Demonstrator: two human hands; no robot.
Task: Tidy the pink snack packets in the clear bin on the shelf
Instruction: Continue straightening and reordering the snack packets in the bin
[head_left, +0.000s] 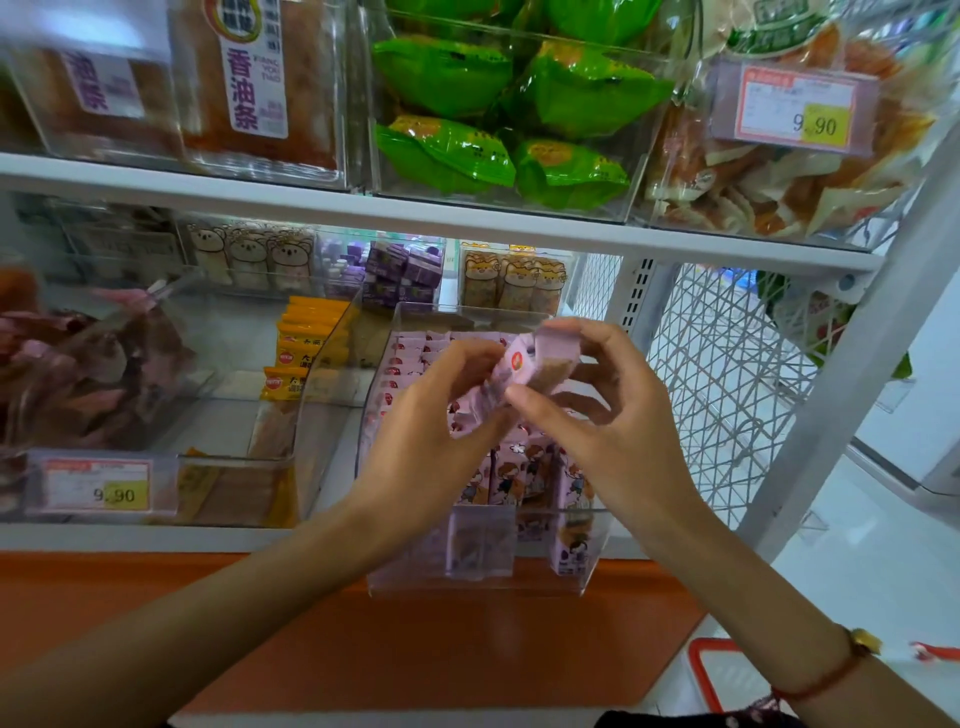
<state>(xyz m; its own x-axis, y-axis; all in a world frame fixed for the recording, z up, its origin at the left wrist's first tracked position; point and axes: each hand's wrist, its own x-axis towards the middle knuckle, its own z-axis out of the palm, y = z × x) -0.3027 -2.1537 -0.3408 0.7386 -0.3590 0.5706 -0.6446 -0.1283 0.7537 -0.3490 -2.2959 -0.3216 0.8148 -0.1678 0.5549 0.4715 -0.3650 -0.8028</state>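
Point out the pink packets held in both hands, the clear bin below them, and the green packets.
pink packets (519, 371), head view, red logo.
clear bin (478, 582), head view, front wall.
green packets (441, 75), head view, one packet's face.

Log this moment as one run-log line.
left hand: grips pink packets | right hand: grips same packets | held above clear bin | more pink packets in bin | step: tidying underway

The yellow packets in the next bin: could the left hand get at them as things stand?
Probably not right away: the left hand is busy holding pink packets together with the right hand. Once freed, the yellow packets sit in an open-topped bin just beside it.
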